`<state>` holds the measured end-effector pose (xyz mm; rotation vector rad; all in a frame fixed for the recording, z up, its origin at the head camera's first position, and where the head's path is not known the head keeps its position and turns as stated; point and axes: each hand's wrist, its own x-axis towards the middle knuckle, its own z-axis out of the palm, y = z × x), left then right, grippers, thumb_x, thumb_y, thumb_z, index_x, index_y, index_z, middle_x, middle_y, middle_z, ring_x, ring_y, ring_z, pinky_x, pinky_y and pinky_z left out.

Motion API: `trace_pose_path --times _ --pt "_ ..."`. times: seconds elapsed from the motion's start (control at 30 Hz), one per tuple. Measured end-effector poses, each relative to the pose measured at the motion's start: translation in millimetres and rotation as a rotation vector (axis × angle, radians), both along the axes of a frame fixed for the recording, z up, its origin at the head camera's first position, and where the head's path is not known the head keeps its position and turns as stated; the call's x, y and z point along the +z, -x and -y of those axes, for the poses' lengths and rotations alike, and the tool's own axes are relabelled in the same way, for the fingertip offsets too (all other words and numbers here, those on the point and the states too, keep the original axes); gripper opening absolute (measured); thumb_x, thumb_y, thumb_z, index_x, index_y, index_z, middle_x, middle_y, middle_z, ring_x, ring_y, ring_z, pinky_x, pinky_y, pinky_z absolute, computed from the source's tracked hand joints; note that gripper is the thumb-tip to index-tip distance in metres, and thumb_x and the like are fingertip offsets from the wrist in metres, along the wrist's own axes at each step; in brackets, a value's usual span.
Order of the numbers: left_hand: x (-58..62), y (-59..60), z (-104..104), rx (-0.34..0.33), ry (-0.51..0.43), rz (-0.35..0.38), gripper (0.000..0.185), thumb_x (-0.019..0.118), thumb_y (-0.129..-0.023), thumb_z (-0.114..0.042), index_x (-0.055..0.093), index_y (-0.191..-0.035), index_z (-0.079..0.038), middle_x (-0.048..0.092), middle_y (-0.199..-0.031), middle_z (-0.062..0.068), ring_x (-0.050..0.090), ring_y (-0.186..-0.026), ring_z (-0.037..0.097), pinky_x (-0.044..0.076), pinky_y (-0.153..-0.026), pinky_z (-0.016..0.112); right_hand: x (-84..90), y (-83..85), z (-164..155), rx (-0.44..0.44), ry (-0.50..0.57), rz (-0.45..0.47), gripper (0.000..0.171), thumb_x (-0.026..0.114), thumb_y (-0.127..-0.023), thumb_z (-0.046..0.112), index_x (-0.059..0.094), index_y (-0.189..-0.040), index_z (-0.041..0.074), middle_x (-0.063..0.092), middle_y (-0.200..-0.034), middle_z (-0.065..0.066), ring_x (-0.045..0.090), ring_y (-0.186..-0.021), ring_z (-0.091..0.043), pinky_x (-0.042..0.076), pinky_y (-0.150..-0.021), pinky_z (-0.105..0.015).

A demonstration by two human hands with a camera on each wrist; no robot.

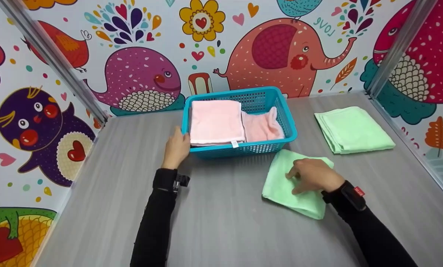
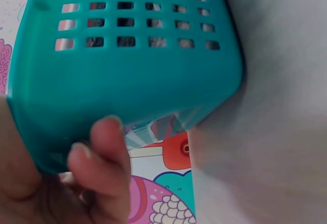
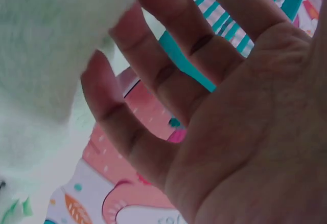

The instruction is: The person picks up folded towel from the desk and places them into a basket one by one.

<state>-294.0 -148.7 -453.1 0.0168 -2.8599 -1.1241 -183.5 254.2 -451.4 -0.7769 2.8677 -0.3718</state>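
A teal plastic basket (image 1: 251,149) stands at the middle back of the grey table. In it lie a folded pink towel (image 1: 215,120) and a crumpled pink towel (image 1: 265,127). My left hand (image 1: 182,138) holds the basket's front left corner. In the left wrist view its fingers (image 2: 99,150) curl against the basket wall (image 2: 133,81). Just in front of the basket lies a folded green towel (image 1: 280,187). My right hand (image 1: 294,178) rests on top of it with its fingers spread (image 3: 127,86), beside the towel's fuzzy cloth (image 3: 46,55).
A second folded green towel (image 1: 354,129) lies at the back right of the table (image 1: 225,222). Walls with cartoon animal prints enclose the table on the left, back and right, with metal posts (image 1: 54,59) at the corners.
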Motion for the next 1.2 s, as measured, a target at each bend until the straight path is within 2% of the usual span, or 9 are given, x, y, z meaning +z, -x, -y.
trace_pose_path --times 0.17,0.3,0.5,0.83,0.93,1.0,1.07,1.13,1.2 --pt "-0.7 -0.2 0 -0.002 0.002 0.014 0.047 0.038 -0.111 -0.023 0.039 -0.145 0.009 0.055 -0.094 0.016 0.053 -0.074 0.025 0.041 -0.063 0.035 -4.5 -7.4 19 0.079 0.014 -0.031 0.043 0.097 -0.065 0.023 0.084 -0.105 0.012 0.064 -0.085 0.001 0.059 -0.076 -0.013 0.046 -0.063 -0.027" --pt "-0.8 -0.9 2 -0.005 -0.007 0.007 0.045 0.038 -0.111 -0.023 0.041 -0.143 0.008 0.054 -0.090 0.015 0.052 -0.071 0.025 0.041 -0.061 0.034 -10.7 -10.2 36 0.150 0.046 -0.062 0.045 0.097 -0.066 0.024 0.084 -0.108 0.014 0.061 -0.087 0.000 0.060 -0.080 -0.018 0.044 -0.062 -0.027" --pt "-2.3 -1.0 3 -0.008 -0.017 0.008 0.043 0.037 -0.111 -0.023 0.042 -0.141 0.008 0.051 -0.086 0.011 0.051 -0.070 0.024 0.040 -0.060 0.033 -21.4 -11.4 50 0.253 0.080 -0.046 0.048 0.091 -0.077 0.023 0.078 -0.124 0.018 0.058 -0.099 -0.003 0.054 -0.091 -0.018 0.047 -0.070 -0.027" --pt "0.7 -2.6 4 -0.006 0.023 0.006 0.047 0.037 -0.112 -0.032 0.044 -0.143 0.004 0.063 -0.105 0.022 0.056 -0.083 0.029 0.047 -0.073 0.041 -27.2 -11.9 54 0.291 0.113 -0.021 0.051 0.084 -0.086 0.019 0.070 -0.135 0.019 0.055 -0.107 -0.004 0.051 -0.100 -0.018 0.051 -0.081 -0.030" --pt "7.0 -7.5 6 0.035 0.100 -0.144 0.047 0.039 -0.112 -0.037 0.054 -0.133 0.003 0.065 -0.090 0.020 0.057 -0.074 0.028 0.046 -0.066 0.040 -27.1 -11.4 53 0.288 0.137 -0.015 0.050 0.083 -0.087 0.018 0.071 -0.135 0.018 0.055 -0.107 -0.004 0.052 -0.101 -0.018 0.051 -0.080 -0.030" --pt "13.9 -12.5 5 0.065 0.129 -0.322 0.041 0.043 -0.111 -0.036 0.060 -0.117 0.000 0.060 -0.074 0.014 0.053 -0.062 0.026 0.040 -0.057 0.036 -26.3 -9.8 53 0.281 0.153 -0.006 0.048 0.082 -0.088 0.018 0.071 -0.134 0.018 0.057 -0.107 -0.004 0.054 -0.102 -0.019 0.052 -0.080 -0.030" --pt "21.1 -19.5 0 0.046 0.126 -0.518 0.032 0.050 -0.109 -0.031 0.062 -0.098 -0.003 0.053 -0.062 0.010 0.046 -0.052 0.023 0.032 -0.052 0.032 -24.3 -7.1 50 0.272 0.171 -0.006 0.045 0.083 -0.088 0.018 0.073 -0.132 0.017 0.061 -0.108 -0.005 0.057 -0.103 -0.020 0.054 -0.081 -0.032" --pt "26.2 -29.0 -9 -0.059 0.133 -0.684 0.028 0.057 -0.105 -0.024 0.061 -0.085 -0.006 0.053 -0.058 0.006 0.044 -0.048 0.018 0.030 -0.049 0.028 -21.1 -3.2 45 0.243 0.181 -0.022 0.044 0.084 -0.086 0.017 0.075 -0.129 0.016 0.065 -0.109 -0.006 0.060 -0.103 -0.021 0.055 -0.083 -0.035" --pt "26.2 -40.2 -22 -0.236 0.184 -0.762 0.031 0.062 -0.102 -0.021 0.059 -0.074 -0.008 0.051 -0.054 0.004 0.041 -0.046 0.014 0.029 -0.048 0.026 -17.7 1.1 38 0.196 0.188 -0.075 0.040 0.087 -0.083 0.014 0.077 -0.122 0.013 0.068 -0.107 -0.007 0.063 -0.101 -0.023 0.056 -0.083 -0.039"
